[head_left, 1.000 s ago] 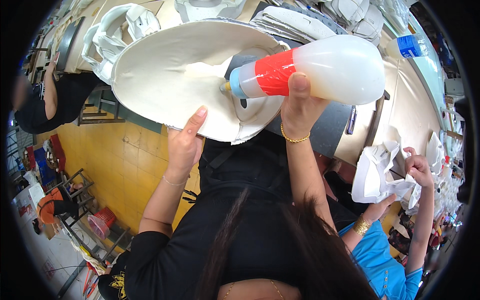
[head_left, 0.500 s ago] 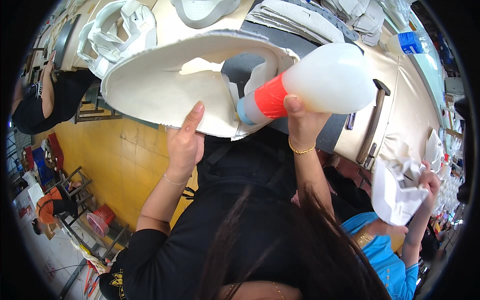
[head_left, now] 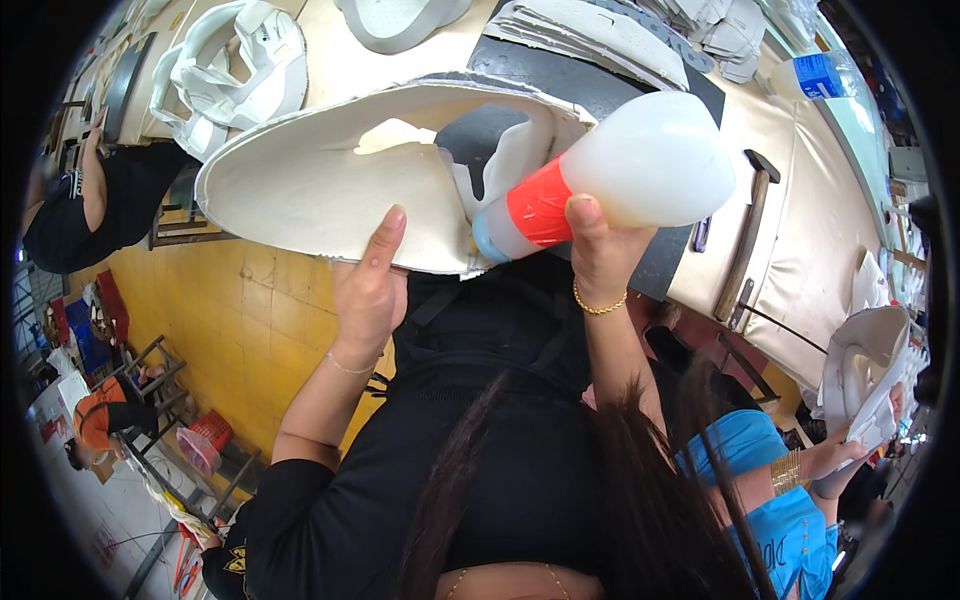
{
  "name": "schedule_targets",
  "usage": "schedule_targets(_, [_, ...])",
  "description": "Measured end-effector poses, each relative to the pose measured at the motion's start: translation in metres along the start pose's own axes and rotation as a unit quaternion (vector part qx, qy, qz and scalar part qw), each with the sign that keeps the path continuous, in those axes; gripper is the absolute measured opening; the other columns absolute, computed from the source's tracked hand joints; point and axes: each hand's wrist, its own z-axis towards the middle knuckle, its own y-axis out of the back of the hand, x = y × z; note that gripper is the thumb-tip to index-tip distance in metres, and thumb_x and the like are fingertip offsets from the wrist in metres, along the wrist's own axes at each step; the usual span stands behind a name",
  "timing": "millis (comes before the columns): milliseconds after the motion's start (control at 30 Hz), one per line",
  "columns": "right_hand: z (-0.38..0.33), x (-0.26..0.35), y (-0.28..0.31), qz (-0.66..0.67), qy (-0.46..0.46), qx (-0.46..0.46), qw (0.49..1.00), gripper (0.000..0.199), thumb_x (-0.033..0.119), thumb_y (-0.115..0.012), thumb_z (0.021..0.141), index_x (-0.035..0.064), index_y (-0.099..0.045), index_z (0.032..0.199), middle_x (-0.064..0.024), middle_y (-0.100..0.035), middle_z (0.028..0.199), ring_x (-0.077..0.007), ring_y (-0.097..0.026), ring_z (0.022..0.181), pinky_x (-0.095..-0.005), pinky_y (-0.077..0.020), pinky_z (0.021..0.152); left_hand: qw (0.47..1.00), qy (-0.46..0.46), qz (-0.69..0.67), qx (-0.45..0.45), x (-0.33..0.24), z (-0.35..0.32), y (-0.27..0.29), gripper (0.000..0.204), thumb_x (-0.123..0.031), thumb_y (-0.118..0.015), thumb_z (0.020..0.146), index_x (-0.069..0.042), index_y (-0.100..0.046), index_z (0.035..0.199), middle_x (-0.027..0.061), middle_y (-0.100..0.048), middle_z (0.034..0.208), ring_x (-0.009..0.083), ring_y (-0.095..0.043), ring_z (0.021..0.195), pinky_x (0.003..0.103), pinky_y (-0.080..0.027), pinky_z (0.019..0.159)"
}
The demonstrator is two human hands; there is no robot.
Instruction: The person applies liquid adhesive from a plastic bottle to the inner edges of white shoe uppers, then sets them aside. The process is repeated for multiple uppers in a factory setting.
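Observation:
My left hand [head_left: 372, 285] grips the lower edge of a cream shoe upper [head_left: 320, 195], thumb on its inner face and fingers hidden behind. The upper is tilted so its inside shows, with cut openings in the middle. Wrapped round a translucent white squeeze bottle [head_left: 655, 160] with a red band is my right hand [head_left: 608, 245]. The bottle lies aslant, its blue-ringed end [head_left: 485, 238] pointing down-left against the inside of the upper near its lower edge. The bottle's very tip is hard to make out.
Beyond the upper, other white uppers [head_left: 240, 70] and a stack of grey-white pieces [head_left: 590, 45] lie on the table. A hammer [head_left: 748, 225] rests at the right, with a blue-labelled bottle [head_left: 818, 76] farther back. A co-worker in blue [head_left: 750, 450] holds another upper [head_left: 865, 370].
My bottle and its blue-ringed end have shifted slightly left and down; my left hand keeps its hold. The co-worker's upper has moved right, away from me.

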Motion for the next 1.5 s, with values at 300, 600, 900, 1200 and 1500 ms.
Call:
schedule_targets(300, [-0.003, 0.005, -0.005, 0.077, -0.029, -0.007, 0.997, 0.052, 0.030, -0.082, 0.071, -0.0006, -0.056, 0.104, -0.0056, -0.060, 0.095, -0.0147, -0.058, 0.085, -0.0283, -0.0470, 0.078, 0.999, 0.017, -0.039, -0.006, -0.003, -0.003, -0.003, 0.045, -0.002, -0.057, 0.090, 0.002, -0.037, 0.129, 0.0129, -0.047, 0.125, 0.0197, -0.048, 0.116, 0.034, -0.040, 0.099])
schedule_targets(600, [0.001, -0.008, -0.009, 0.074, 0.000, -0.073, 0.995, 0.053, 0.033, -0.082, 0.071, 0.0007, -0.055, 0.104, -0.0047, -0.059, 0.096, -0.0145, -0.057, 0.086, -0.0288, -0.0459, 0.079, 1.000, 0.002, -0.004, -0.003, 0.000, -0.002, -0.003, 0.051, -0.007, -0.055, 0.091, 0.000, -0.031, 0.135, 0.0147, -0.046, 0.127, 0.0234, -0.049, 0.119, 0.038, -0.044, 0.098])
schedule_targets(900, [0.000, -0.007, -0.003, 0.062, -0.009, -0.039, 0.997, 0.053, 0.033, -0.082, 0.071, -0.0001, -0.056, 0.103, -0.0050, -0.060, 0.095, -0.0144, -0.058, 0.084, -0.0282, -0.0465, 0.077, 1.000, 0.012, -0.026, -0.006, -0.001, -0.002, -0.002, 0.048, -0.005, -0.055, 0.091, -0.001, -0.033, 0.134, 0.0133, -0.046, 0.127, 0.0227, -0.049, 0.118, 0.037, -0.043, 0.098])
schedule_targets(1200, [-0.001, 0.003, -0.003, 0.101, -0.035, -0.012, 0.994, 0.052, 0.032, -0.081, 0.072, -0.0010, -0.056, 0.104, -0.0049, -0.060, 0.093, -0.0129, -0.058, 0.084, -0.0267, -0.0466, 0.076, 1.000, 0.004, -0.003, -0.004, -0.001, -0.004, -0.006, 0.049, -0.006, -0.055, 0.091, 0.000, -0.032, 0.134, 0.0137, -0.047, 0.127, 0.0227, -0.050, 0.117, 0.038, -0.044, 0.097])
schedule_targets(1500, [-0.003, 0.000, 0.002, 0.107, -0.074, -0.014, 0.991, 0.055, 0.038, -0.079, 0.073, -0.0010, -0.056, 0.105, -0.0051, -0.060, 0.096, -0.0136, -0.057, 0.086, -0.0279, -0.0455, 0.078, 1.000, -0.010, 0.015, -0.006, -0.002, -0.005, -0.012, 0.049, -0.004, -0.055, 0.091, 0.001, -0.032, 0.133, 0.0142, -0.047, 0.126, 0.0224, -0.049, 0.117, 0.036, -0.044, 0.097])
